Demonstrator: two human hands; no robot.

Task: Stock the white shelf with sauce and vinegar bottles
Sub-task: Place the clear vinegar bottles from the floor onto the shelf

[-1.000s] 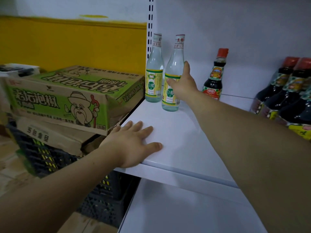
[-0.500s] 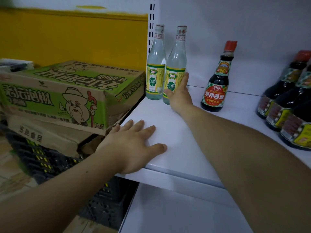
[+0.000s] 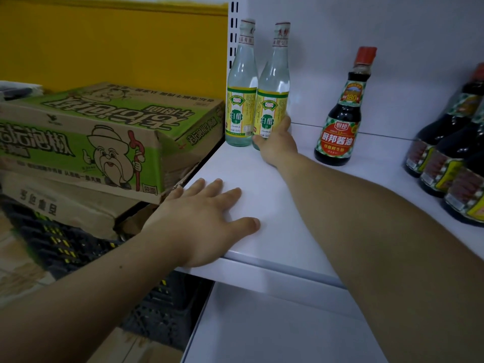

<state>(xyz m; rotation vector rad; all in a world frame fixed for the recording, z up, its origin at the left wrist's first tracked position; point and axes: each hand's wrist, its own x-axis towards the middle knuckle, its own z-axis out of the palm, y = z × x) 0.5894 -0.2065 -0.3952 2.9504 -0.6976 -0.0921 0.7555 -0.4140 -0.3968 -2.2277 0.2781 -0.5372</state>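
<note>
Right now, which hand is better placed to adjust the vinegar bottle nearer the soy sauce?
Right. The right hand already grips that vinegar bottle at its base, while the left hand lies flat on the shelf front edge, well short of it.

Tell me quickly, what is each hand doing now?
Left hand: open, flat on the white shelf.
Right hand: grips the right vinegar bottle low.

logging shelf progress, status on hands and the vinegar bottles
Left hand flat on the white shelf edge, open. Right hand grips the right vinegar bottle at its base, upright beside the left vinegar bottle. Soy sauce bottle apart, nothing blocking.
</note>
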